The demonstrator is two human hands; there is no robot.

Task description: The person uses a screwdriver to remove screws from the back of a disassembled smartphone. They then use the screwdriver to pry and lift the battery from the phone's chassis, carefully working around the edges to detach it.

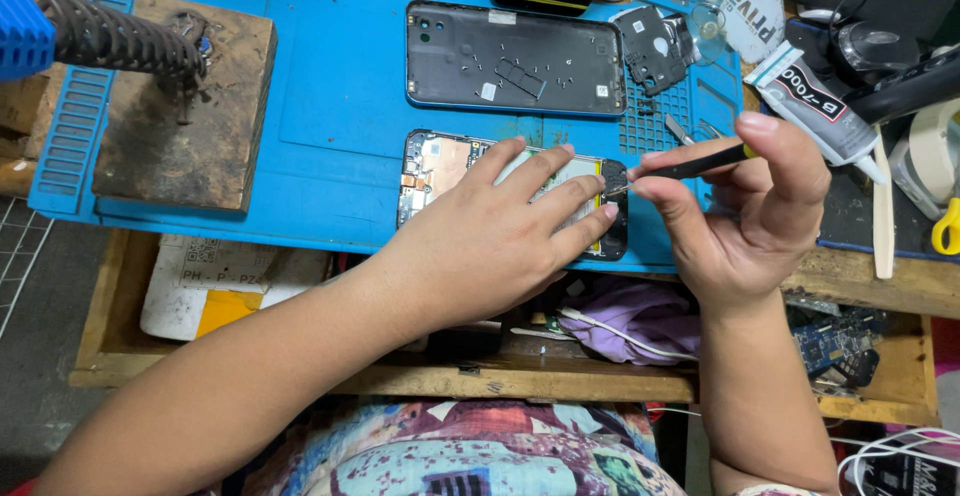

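1. Right hand [745, 221] pinched a slim black tool [690, 165], tweezers by the look, between thumb and fingers. Its tip met the right end of the opened phone [440, 166].
2. Left hand [500, 236] lay flat on that phone, fingers spread and pressing down, fingertips close beside the tool tip. It gripped nothing; it only pinned the phone.
3. The phone sat face down near the front edge of the blue work mat [330, 86], right of the mat's middle, its board and battery exposed.
4. The detached back cover [515, 58] lay just behind it, toward the mat's rear edge, with tiny screws scattered on it.
5. A small black inner plate [655, 48] rested at the mat's rear right corner. A glue tube [815, 96] lay just off the right edge.
6. A wooden block [185, 106] covered the mat's left end, with a coiled iron holder [110, 36] on it.
7. Judgement: the work went best with firm, even left-hand pressure, the tip kept low and shallow, clear of the battery, and any freed part lifted straight up.
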